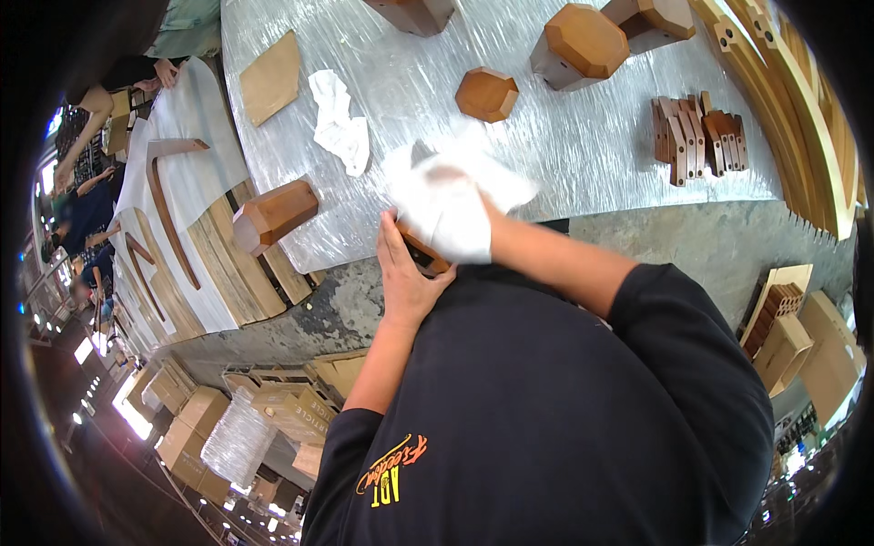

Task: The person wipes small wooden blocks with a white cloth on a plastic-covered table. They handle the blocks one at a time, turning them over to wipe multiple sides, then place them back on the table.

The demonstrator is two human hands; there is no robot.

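My left hand (405,282) grips a brown wooden block (424,254) at the table's near edge, close to my shirt. Its fingers run along the block's left side, with the thumb on the near end. A bunched white cloth (446,211) is in my right hand (480,194) and lies over the upper part of the block. Both cloth and right hand are smeared by motion, and the cloth hides most of the fingers. Just beyond them stands a small eight-sided wooden block (487,95). Another crumpled white cloth (339,123) lies to the left.
Plastic film covers the table (410,82). Larger wooden blocks (580,47) stand at the far side, and one (276,217) lies at the left edge. Small wooden pieces (696,136) and long curved wooden parts (783,109) are at right. Cardboard boxes (196,428) sit behind left; people work far left.
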